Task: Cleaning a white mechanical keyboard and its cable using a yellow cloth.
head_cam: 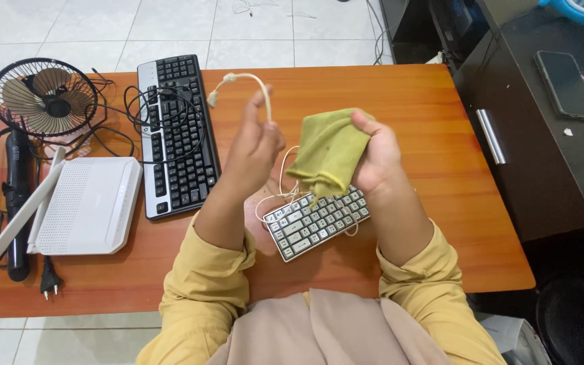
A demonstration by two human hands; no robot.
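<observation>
My left hand (pixel 257 145) is raised above the orange wooden table (pixel 434 122) and pinches a cream cable (pixel 246 80) whose plug end curls up and to the left. My right hand (pixel 377 154) grips a crumpled olive-green cloth (pixel 327 152) beside it. Below both hands a small white keyboard (pixel 315 222) lies tilted on the table, with the rest of its cream cable looped by its left end.
A black and silver keyboard (pixel 176 135) with a black cord on it lies to the left. Further left are a white router (pixel 89 203), a small black desk fan (pixel 43 98) and a black plug (pixel 49 282). A dark cabinet (pixel 542 142) with a phone (pixel 566 84) stands right.
</observation>
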